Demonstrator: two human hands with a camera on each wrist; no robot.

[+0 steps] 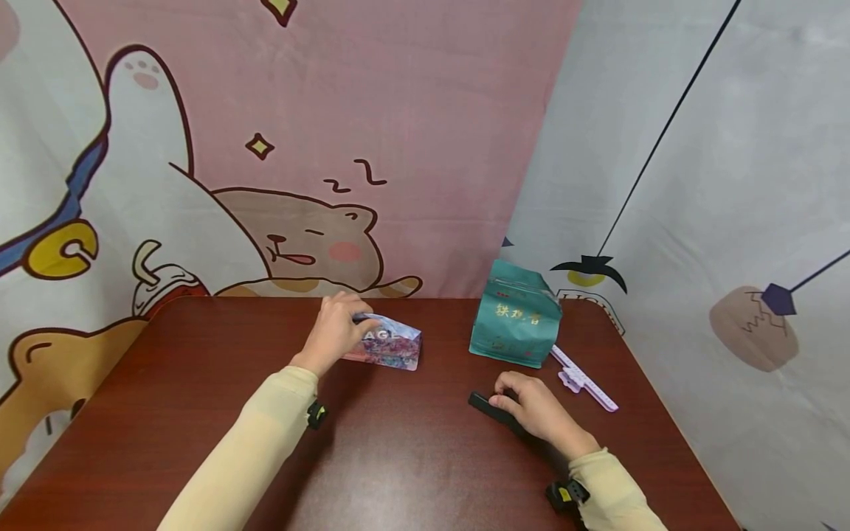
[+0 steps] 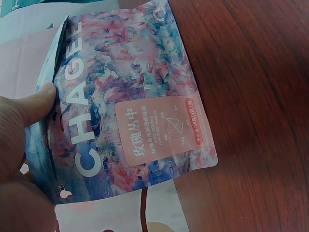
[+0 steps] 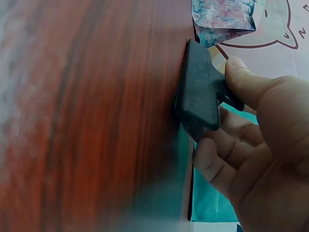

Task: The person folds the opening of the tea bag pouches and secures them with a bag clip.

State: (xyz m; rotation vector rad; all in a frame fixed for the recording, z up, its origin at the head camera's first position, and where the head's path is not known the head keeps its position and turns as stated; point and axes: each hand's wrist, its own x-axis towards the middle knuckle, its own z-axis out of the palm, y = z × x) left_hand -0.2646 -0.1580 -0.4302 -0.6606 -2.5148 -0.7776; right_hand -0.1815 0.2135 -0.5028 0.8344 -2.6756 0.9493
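In the head view my left hand pinches the folded top of a CHAGEE tea bag pouch. The left wrist view shows the thumb on the upper edge of this pink and blue pouch, its printed front facing the camera; some fingers are hidden behind it. My right hand holds a long black tool with a small lever low over the table. In the right wrist view the thumb lies at the lever of the black tool and the fingers curl beneath; its exact kind is unclear.
A green tea bag with gold characters stands upright at the back right. Beside it lies a light purple ruler-like strip with a shaped slider. The brown table ends against a printed cloth backdrop.
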